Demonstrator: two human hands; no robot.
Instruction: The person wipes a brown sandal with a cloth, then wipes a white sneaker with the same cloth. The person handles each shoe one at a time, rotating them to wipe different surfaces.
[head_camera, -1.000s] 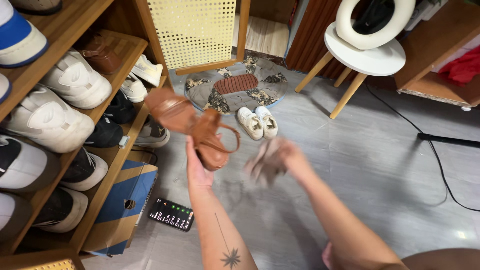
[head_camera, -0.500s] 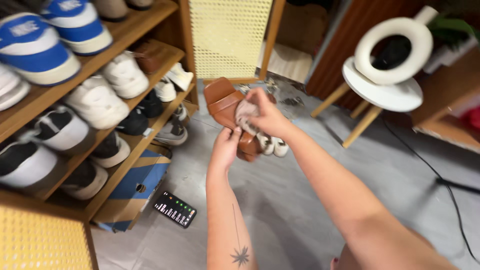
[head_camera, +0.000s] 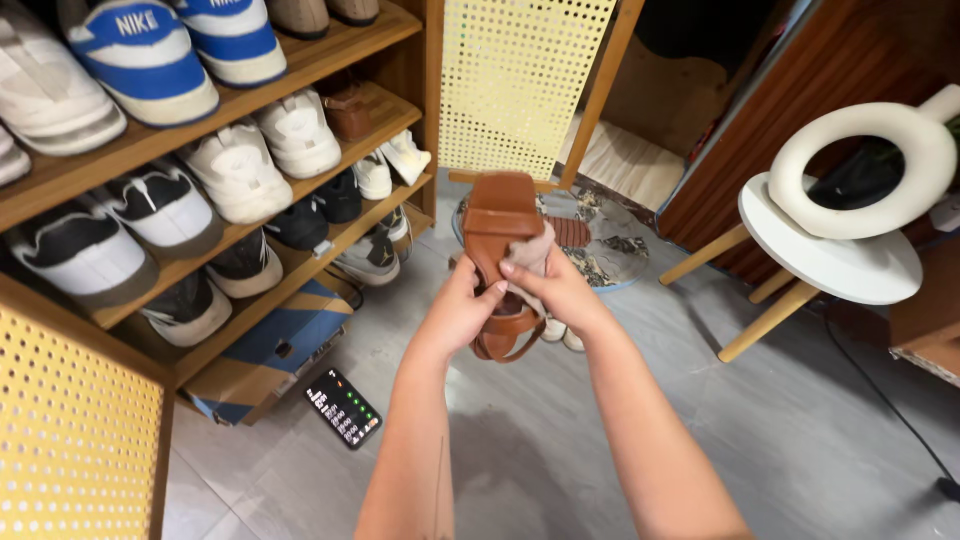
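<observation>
Nearest to us, our two forearms run up the middle of the view over the grey floor (head_camera: 800, 440), and a phone (head_camera: 343, 407) with a lit screen lies flat to the left of them, just beside a blue box (head_camera: 270, 350) tucked under the shoe rack (head_camera: 330, 55).

Up at the hands now. Our left hand (head_camera: 455, 315) wraps the brown sandal (head_camera: 500, 250) from the left, fingers curled shut around its lower part near the looped strap. Our right hand (head_camera: 560, 290) comes in from the right, fingers pressed together, pinning a pale cloth (head_camera: 533, 255) against the sandal's side. Both hands touch the sandal; neither is nearer. The sandal's long axis runs near to far, strap end low toward us, broad end pointing away and up, above the fingers.

Beyond, a round patterned rug (head_camera: 610, 250) lies on the floor, a white stool (head_camera: 830, 260) stands far right, and sneakers (head_camera: 235, 170) fill the shelves at left.
</observation>
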